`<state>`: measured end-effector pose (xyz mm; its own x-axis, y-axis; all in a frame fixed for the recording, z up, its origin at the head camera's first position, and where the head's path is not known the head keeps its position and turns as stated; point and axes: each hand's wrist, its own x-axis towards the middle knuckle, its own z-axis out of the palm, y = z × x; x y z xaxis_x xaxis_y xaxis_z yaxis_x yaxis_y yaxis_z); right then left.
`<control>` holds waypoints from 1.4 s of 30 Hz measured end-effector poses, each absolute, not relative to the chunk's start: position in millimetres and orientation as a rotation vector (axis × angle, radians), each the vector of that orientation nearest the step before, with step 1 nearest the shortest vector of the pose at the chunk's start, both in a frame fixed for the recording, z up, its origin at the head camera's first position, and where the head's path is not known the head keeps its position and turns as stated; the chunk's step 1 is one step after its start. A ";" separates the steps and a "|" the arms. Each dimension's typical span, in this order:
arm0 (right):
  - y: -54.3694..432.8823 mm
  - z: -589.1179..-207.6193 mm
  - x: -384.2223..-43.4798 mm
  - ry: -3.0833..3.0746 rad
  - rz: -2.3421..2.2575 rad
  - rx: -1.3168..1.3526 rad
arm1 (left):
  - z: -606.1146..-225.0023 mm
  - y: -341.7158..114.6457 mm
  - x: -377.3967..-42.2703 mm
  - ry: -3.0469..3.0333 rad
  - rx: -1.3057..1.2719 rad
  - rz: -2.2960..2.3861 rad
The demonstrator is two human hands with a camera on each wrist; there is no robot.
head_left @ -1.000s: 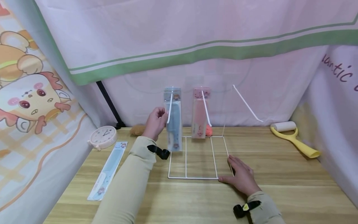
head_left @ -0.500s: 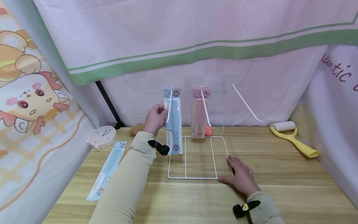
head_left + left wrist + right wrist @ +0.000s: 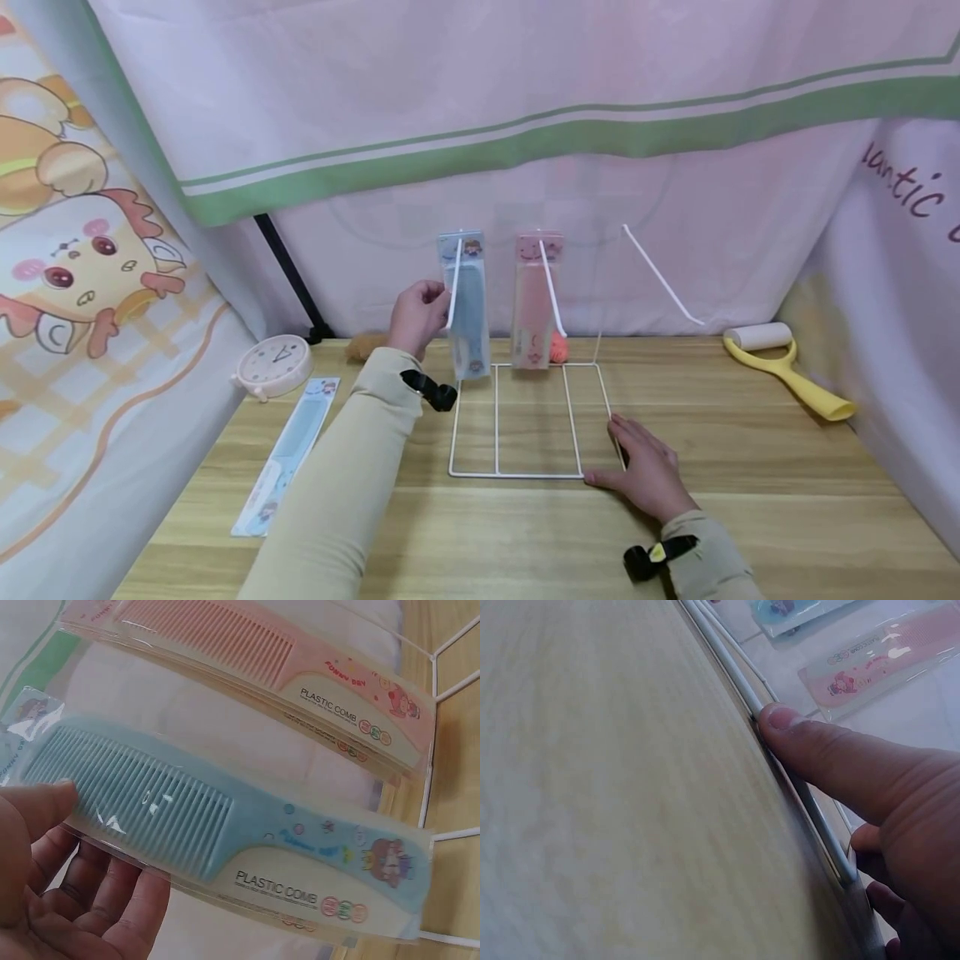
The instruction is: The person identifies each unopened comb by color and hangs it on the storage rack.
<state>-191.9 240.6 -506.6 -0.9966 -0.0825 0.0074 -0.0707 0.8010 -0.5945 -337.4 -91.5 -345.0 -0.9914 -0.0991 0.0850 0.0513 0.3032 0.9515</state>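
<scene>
My left hand (image 3: 417, 319) pinches the edge of a blue plastic comb in a clear packet (image 3: 471, 312), which hangs on the left prong of a white wire display rack (image 3: 517, 476). In the left wrist view the thumb lies over the comb's teeth (image 3: 135, 791) and the fingers are behind the packet. Another packet's edge shows behind it. Pink packaged combs (image 3: 532, 312) hang from the middle prong, while the right prong (image 3: 660, 273) is bare. My right hand (image 3: 648, 467) holds the rack's front right corner, thumb on the front wire and fingers along the side wire.
Another blue packaged comb (image 3: 288, 458) lies flat on the wooden table at the left, by a pink clock (image 3: 274, 367). A yellow-handled lint roller (image 3: 802, 383) is at the right. Small brown (image 3: 364, 347) and coral (image 3: 558, 347) objects sit near the back edge, before the cloth backdrop.
The hanging blue comb packet has swung back, its lower end now higher and tilted slightly right. My left hand has barely shifted; the right hand stays at the rack's corner.
</scene>
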 end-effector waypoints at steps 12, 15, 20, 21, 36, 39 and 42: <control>240.7 -507.3 -191.2 2.991 -0.982 -0.152 | -375.7 -110.2 -333.4 -2.474 0.060 -1.732; 241.4 -507.7 -190.6 2.996 -0.979 -0.151 | -387.2 -115.7 -328.5 -2.507 0.043 -1.685; 241.7 -507.0 -191.0 2.991 -0.976 -0.150 | -413.7 -128.4 -320.1 -2.545 0.022 -1.580; 241.6 -507.0 -191.2 2.991 -0.975 -0.151 | -419.3 -131.4 -318.9 -2.547 0.025 -1.571; 239.1 -510.8 -189.7 2.998 -0.980 -0.152 | -456.5 -177.7 -289.8 -2.584 0.205 -1.470; 239.4 -510.4 -189.8 3.003 -0.984 -0.156 | -463.9 -191.0 -286.8 -2.574 0.269 -1.466; 240.4 -509.8 -190.3 3.005 -0.981 -0.157 | -471.4 -202.4 -285.0 -2.548 0.323 -1.461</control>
